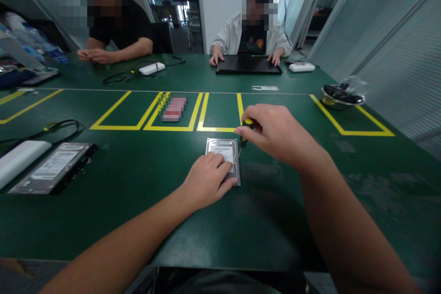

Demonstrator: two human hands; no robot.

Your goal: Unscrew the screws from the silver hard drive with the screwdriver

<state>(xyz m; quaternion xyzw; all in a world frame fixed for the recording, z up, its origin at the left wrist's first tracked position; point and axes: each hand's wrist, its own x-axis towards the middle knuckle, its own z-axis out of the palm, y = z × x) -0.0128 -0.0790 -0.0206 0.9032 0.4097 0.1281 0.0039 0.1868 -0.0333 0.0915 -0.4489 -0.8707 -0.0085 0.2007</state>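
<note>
A small silver hard drive (224,144) with a white label lies flat on the green table in front of me. My left hand (209,177) grips it from the near left, fingers curled over its top and thumb at the near right corner, covering part of the label. In my right hand (272,131) is a screwdriver (248,123) with a black and yellow handle, pinched between thumb and fingers. Its thin shaft points down, slightly tilted, and the tip is at the drive's right edge. Whether the tip sits in a screw is too small to tell.
A larger hard drive (58,167) lies at the left beside a white power bank (24,158) and a black cable (65,124). Yellow tape (220,129) marks areas. A metal bowl (341,99) stands at the right. Opposite sit two people, one touching a black panel (248,65).
</note>
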